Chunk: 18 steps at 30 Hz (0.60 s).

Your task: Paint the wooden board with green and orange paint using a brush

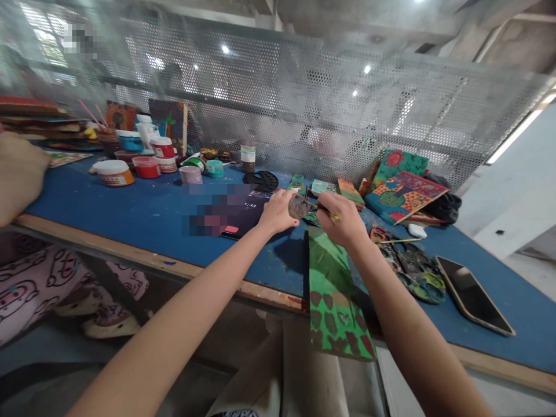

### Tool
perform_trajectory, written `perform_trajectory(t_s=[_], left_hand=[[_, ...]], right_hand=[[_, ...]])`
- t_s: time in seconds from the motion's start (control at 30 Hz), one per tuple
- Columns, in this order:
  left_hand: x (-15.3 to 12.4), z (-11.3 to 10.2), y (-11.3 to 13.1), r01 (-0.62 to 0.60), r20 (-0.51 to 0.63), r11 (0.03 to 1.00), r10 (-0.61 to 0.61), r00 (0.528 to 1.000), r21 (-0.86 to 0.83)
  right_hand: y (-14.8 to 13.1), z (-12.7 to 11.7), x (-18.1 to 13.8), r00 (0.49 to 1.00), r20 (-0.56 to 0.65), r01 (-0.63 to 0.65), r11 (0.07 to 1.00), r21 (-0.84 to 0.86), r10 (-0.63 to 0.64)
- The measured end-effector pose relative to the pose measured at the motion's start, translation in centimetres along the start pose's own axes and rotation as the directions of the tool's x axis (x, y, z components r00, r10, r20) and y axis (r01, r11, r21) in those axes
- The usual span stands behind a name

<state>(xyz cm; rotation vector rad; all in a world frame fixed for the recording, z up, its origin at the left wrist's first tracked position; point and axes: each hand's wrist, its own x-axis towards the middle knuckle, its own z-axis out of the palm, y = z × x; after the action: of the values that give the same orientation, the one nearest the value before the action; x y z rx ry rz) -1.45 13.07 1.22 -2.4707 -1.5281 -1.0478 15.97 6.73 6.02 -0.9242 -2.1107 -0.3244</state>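
My left hand (277, 211) is wrapped round the side of a small round cup (297, 206), whose greyish-brown mouth or base faces me; its contents are unclear. Pinched in my right hand (341, 219) is a thin paintbrush (333, 216) with a yellowish handle, its front end close to the cup. Whether the bristles touch the cup cannot be made out. Below my right hand lies a long green painted board (336, 289) with dark red patches, jutting over the table's front edge. A dark-screened tablet (248, 214) lies beside my left hand.
Paint palettes (410, 266) and a phone (474, 295) lie on the right of the blue table (160, 231). Painted boards (403, 197) lean at the back right. Several paint jars (113, 172) stand at the left, near another person's arm (19, 176). A perforated metal screen (269, 98) backs the table.
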Motion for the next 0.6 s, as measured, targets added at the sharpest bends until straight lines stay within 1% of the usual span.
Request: perform_trajectory(t_s=[0.4, 0.6], left_hand=[[0.07, 0.12, -0.12, -0.014, 0.007, 1.0, 0.014, 1.0, 0.005], [0.1, 0.18, -0.15, -0.017, 0.005, 1.0, 0.017, 1.0, 0.0]], right_hand=[[-0.19, -0.08, 0.15, 0.996, -0.041, -0.08, 0.997, 0.012, 0.08], [-0.34, -0.03, 0.17, 0.996, -0.037, -0.085, 0.996, 0.025, 0.086]])
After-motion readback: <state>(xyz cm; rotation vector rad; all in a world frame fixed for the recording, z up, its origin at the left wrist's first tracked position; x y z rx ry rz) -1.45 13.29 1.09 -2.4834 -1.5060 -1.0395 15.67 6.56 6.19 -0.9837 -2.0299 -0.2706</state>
